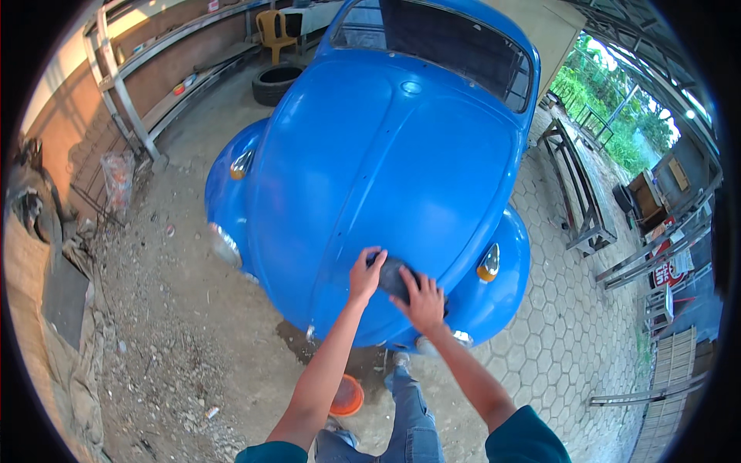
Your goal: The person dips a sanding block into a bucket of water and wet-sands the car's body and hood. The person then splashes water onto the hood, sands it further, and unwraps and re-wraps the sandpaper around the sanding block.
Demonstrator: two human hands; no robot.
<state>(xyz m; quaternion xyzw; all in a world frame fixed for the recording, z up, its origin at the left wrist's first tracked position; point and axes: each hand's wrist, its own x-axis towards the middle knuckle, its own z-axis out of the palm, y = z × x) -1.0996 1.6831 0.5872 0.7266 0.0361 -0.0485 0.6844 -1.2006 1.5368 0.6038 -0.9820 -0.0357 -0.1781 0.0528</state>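
Head view, looking down — blue car (386, 154) close
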